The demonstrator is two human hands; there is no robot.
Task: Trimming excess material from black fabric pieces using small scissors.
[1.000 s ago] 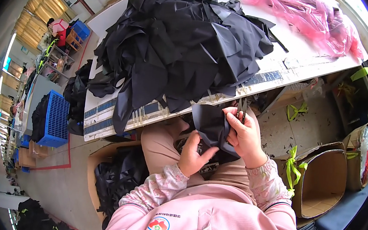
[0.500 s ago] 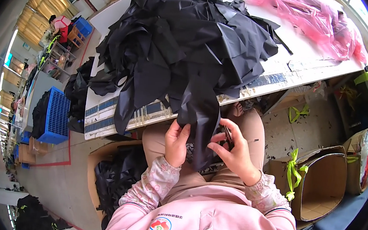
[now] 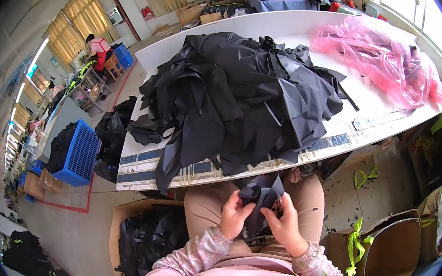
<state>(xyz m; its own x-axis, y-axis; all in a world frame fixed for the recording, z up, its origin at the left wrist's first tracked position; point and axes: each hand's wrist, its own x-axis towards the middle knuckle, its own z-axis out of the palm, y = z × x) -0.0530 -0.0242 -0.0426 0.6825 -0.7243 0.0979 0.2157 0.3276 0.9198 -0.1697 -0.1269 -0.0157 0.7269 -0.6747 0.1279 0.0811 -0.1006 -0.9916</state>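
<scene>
Head view: a small black cloth piece (image 3: 260,202) is held in the grip of both hands, low over the lap. It is pinched by the left hand (image 3: 233,216) on its left side, with the thumb on top. Its right side is pinched by the right hand (image 3: 288,228). Both hands are closed on the cloth, and the cloth is folded and bunched up between them. Pink sleeves (image 3: 309,261) are seen on both arms, and tan trousers (image 3: 203,210) are seen under the hands.

Just beyond the hands, the near edge of a white tabletop (image 3: 374,117) is seen. A big pile of black cloth (image 3: 241,97) is heaped on it, and some strips hang down over the edge. A bunch of pink plastic bags (image 3: 386,55) lies at the far right of the tabletop, apart from the pile.

On the floor to the left, a cardboard box (image 3: 118,219) filled with black cloth is seen. Another open cardboard box (image 3: 394,253) is seen on the right. A blue crate (image 3: 80,155) is seen further left.
</scene>
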